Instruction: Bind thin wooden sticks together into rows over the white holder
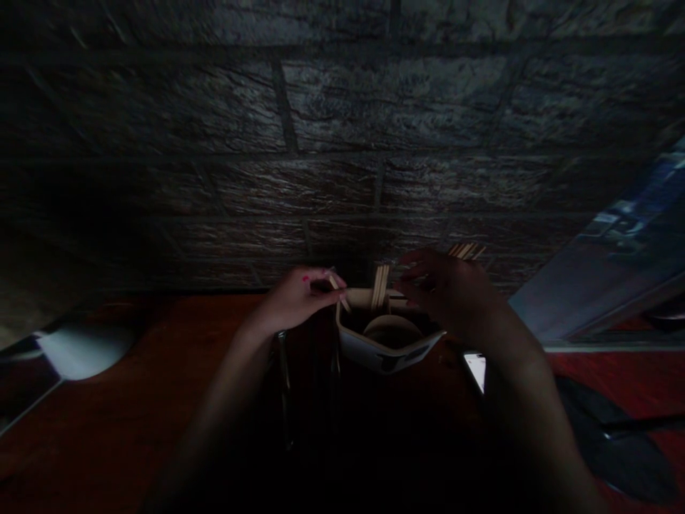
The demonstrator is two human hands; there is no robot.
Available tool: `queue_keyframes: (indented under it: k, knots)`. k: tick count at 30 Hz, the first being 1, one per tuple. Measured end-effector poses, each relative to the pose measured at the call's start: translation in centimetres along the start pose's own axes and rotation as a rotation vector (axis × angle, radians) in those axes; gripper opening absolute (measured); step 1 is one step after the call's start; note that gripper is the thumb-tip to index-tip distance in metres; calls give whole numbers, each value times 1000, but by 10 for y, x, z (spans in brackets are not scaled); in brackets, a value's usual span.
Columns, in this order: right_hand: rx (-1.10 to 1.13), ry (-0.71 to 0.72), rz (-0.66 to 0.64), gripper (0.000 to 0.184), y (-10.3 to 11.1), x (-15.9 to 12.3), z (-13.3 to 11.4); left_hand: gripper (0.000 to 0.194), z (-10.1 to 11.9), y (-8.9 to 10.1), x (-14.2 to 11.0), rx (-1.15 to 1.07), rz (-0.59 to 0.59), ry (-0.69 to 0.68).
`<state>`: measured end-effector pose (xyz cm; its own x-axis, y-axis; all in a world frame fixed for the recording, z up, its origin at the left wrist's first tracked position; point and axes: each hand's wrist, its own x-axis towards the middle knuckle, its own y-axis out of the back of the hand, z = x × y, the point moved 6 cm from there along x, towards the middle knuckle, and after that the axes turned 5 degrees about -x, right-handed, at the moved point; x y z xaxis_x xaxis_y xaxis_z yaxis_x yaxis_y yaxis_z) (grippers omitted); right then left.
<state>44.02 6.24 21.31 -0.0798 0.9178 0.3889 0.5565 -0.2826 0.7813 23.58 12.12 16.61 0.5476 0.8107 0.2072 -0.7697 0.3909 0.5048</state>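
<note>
A light-coloured, open-topped caddy with compartments stands on the table against the wall. My left hand is closed at its left rim, pinching a thin wooden chopstick that slants down into the caddy. Several chopsticks stand upright in the middle, behind a rounded pale piece inside the caddy. Over the right side is my right hand, fingers curled, with whatever they grip lost in shadow. Beyond its knuckles, the ends of more chopsticks show; my hand hides their lower parts.
A dark brick wall rises behind the brown table. A phone with a lit screen lies right of the caddy. At the left is a pale, rounded object. A dark round object sits on the red surface at right.
</note>
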Motion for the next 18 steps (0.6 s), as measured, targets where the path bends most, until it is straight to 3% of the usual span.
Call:
queue_keyframes:
  k: [5, 15, 18]
  knots:
    - [-6, 1, -64, 18, -7, 3, -2, 19, 8, -8, 5, 2, 110, -50]
    - [61, -29, -238, 27, -30, 10, -2, 13, -4, -21, 15, -203, 286, -102]
    - [81, -47, -283, 21, -34, 11, 0, 13, -2, -24, 16, -217, 275, -109]
